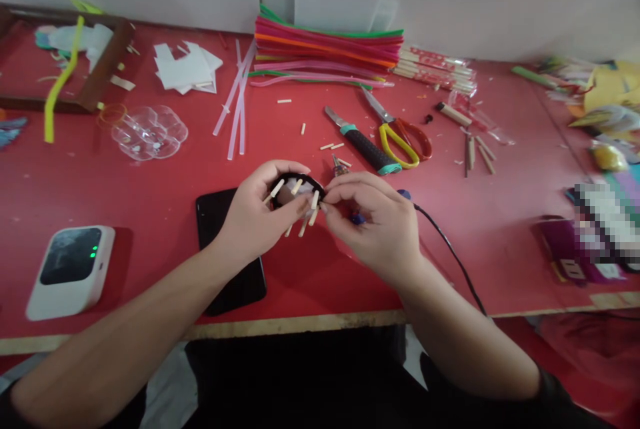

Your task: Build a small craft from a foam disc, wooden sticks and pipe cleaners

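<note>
Black stick-studded ring [311, 181], right of phone [240, 289]: likely light, fragile, best rim-held; left hand [260, 205] clasps, right hand [377, 222] pinches its edge.

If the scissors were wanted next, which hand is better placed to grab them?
Likely the right hand: it is nearer the scissors, with just its fingertips at the dark round piece's edge, while the left hand grips that piece.

Our left hand [267, 205] hides parts of the phone [241, 290] and the ring [311, 181], whose right edge our right hand [373, 215] partly covers. The picture's left edge cuts off the frame [114, 62].
</note>
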`<state>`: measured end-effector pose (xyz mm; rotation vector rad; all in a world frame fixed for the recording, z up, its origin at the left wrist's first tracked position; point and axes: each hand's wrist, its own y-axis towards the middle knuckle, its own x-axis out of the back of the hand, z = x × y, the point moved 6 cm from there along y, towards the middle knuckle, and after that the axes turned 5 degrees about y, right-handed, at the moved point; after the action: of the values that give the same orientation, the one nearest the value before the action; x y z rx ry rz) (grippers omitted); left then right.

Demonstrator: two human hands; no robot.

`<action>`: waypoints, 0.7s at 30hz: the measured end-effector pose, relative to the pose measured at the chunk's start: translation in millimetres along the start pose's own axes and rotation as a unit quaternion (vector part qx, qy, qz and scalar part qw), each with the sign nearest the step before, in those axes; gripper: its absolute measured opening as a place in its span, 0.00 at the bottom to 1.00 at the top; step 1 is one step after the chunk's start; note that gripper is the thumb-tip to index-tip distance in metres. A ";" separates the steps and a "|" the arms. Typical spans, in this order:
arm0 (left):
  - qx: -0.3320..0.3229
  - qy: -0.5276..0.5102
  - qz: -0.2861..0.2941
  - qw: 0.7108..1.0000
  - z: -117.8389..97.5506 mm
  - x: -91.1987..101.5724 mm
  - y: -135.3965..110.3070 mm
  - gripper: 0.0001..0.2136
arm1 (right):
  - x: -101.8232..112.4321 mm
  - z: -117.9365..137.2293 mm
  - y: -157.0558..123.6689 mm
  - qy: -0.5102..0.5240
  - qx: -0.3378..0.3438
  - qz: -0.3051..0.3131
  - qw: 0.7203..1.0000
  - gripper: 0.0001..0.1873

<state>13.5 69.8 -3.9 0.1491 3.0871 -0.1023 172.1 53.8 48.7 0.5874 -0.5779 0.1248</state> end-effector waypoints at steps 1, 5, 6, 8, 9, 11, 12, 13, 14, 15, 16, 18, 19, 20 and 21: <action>-0.004 -0.012 0.005 1.000 0.8 -0.7 0.0 0.13 | 0.4 0.3 0.1 -0.001 0.002 -0.002 1.000 0.07; -0.010 -0.051 0.016 0.999 3.7 -2.6 0.2 0.14 | 1.1 0.9 0.5 -0.004 0.013 -0.007 1.000 0.08; -0.008 -0.054 0.016 0.998 4.0 -2.8 0.2 0.14 | 0.8 0.5 0.4 -0.006 0.012 -0.005 1.000 0.08; -0.009 -0.054 0.014 0.998 2.9 -2.8 0.1 0.14 | 0.2 0.2 0.1 -0.010 0.011 -0.001 1.000 0.08; -0.013 -0.052 0.013 0.998 1.4 -2.8 0.0 0.14 | 0.0 0.4 -0.2 -0.014 0.013 -0.001 1.000 0.07; -0.025 -0.045 0.020 0.998 -2.6 -3.7 -0.5 0.15 | 0.6 1.5 -0.6 -0.021 0.025 -0.005 0.999 0.07; -0.032 -0.041 0.028 0.998 -4.7 -4.6 -0.9 0.16 | 0.8 1.8 -0.6 -0.025 0.031 -0.006 0.999 0.07; -0.038 -0.038 0.040 0.998 -6.4 -6.1 -1.3 0.17 | 1.1 1.5 -0.6 -0.029 0.034 -0.007 0.999 0.07; -0.041 -0.035 0.055 0.997 -7.6 -7.7 -1.8 0.17 | 1.1 0.9 -0.4 -0.034 0.037 -0.006 0.999 0.07; -0.041 -0.032 0.068 0.996 -8.3 -9.0 -2.3 0.17 | 1.0 0.2 -0.2 -0.039 0.041 -0.003 0.998 0.07; -0.041 -0.027 0.077 0.996 -8.6 -9.8 -2.6 0.17 | 0.7 -0.4 0.0 -0.043 0.049 0.001 0.998 0.07; -0.037 -0.011 0.082 0.996 -8.4 -9.6 -2.7 0.17 | -0.3 -0.8 0.3 -0.048 0.072 0.009 0.996 0.08; -0.035 -0.003 0.079 0.996 -8.2 -8.7 -2.5 0.18 | -0.9 -0.9 0.3 -0.050 0.084 0.013 0.995 0.08; -0.034 0.005 0.075 0.997 -8.1 -7.6 -2.3 0.18 | -1.7 -1.2 0.2 -0.051 0.093 0.017 0.994 0.08; -0.033 0.014 0.073 0.997 -8.0 -6.5 -2.1 0.19 | -2.3 -1.6 0.2 -0.052 0.099 0.020 0.994 0.09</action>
<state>19.4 67.7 4.5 0.3742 3.0907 0.0065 170.8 54.9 46.4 0.7783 -0.6838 0.1925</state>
